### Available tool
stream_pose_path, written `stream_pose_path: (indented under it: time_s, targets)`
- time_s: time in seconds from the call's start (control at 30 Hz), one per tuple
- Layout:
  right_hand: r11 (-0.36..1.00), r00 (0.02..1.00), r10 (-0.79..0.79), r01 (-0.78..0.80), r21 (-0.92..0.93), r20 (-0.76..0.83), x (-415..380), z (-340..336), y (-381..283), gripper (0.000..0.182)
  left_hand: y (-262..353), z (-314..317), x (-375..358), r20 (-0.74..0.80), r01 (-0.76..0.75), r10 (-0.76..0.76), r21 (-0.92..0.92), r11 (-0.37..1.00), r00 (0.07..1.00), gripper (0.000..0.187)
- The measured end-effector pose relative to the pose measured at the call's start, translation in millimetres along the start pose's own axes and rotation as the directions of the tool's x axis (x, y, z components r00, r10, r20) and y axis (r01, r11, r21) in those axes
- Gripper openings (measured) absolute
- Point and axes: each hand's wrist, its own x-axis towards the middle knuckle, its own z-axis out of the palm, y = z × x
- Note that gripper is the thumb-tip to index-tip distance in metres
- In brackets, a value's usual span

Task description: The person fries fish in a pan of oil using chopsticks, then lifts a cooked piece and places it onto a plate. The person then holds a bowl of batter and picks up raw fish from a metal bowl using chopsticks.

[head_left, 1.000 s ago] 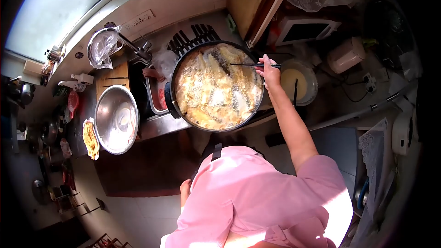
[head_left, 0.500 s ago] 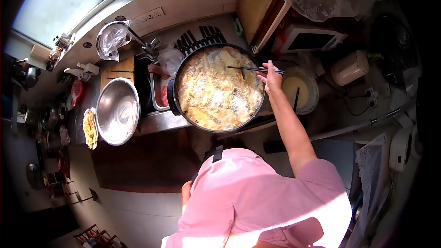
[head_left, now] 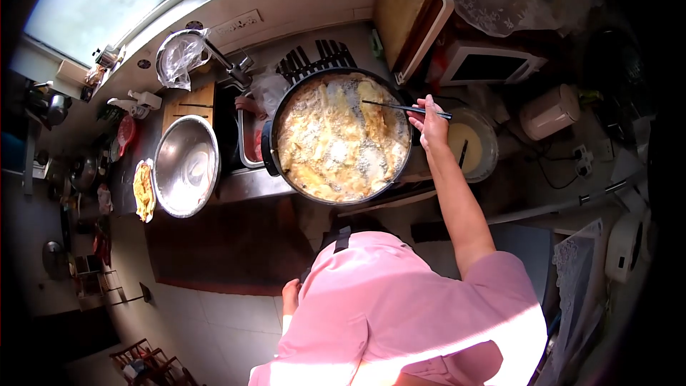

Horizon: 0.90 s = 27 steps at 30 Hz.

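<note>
The right hand (head_left: 431, 126), right of center in the frame, pinches the chopsticks (head_left: 406, 107) between thumb and fingers. Their tips reach left over the food (head_left: 336, 144) in the pan (head_left: 269, 149), which sits at the center of the frame. The food is pale yellow pieces in bubbling oil, spread across nearly the whole pan.

The left hand (head_left: 291, 292) hangs beside the pink shirt (head_left: 400, 286), in the lower middle; what its fingers are doing I cannot tell.

Just right of the pan, partly behind the right hand and forearm, is a bowl (head_left: 489, 144) of pale batter (head_left: 457, 140) with a dark utensil (head_left: 463, 154) in it. Left of the pan are the sink (head_left: 250, 136) and then a shiny metal basin (head_left: 187, 164), with a yellow bundle (head_left: 144, 191) just beside its left edge. A wooden board (head_left: 171, 109) lies above the basin in the frame. At the upper right stand a microwave (head_left: 489, 66) and, lower down, a pinkish kettle (head_left: 549, 111).
</note>
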Motion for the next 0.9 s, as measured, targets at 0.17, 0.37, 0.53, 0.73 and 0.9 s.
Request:
stream_pose_path:
  time_s: [0.17,0.37,0.53,0.73,0.9]
  targets:
    - [0.997,0.997,0.082,-0.082,-0.003,0.005,10.5,2.6,7.4,0.035,-13.5,3.4,-7.8,0.042,-0.083,0.078,0.113,0.990,0.996,0.015]
    - [0.996,0.996,0.087,-0.087,0.013,0.004,22.6,2.9,18.1,0.032,-23.8,11.4,-39.0,0.085,-0.123,0.126,-0.034,0.992,0.988,0.020]
    - [0.995,0.995,0.100,-0.100,-0.012,0.001,23.5,10.3,24.2,0.031,-33.2,17.4,-47.6,0.065,-0.083,0.084,-0.016,0.996,0.994,0.020]
    - [0.988,0.985,0.148,-0.144,-0.059,0.083,25.8,13.3,24.7,0.030,-36.5,24.3,-45.9,0.051,-0.060,0.060,0.001,0.998,0.997,0.021]
    - [0.943,0.979,-0.072,0.129,-0.306,0.189,6.2,23.2,17.5,0.020,-35.9,20.9,-44.3,0.045,-0.045,0.044,0.024,0.999,0.998,0.022]
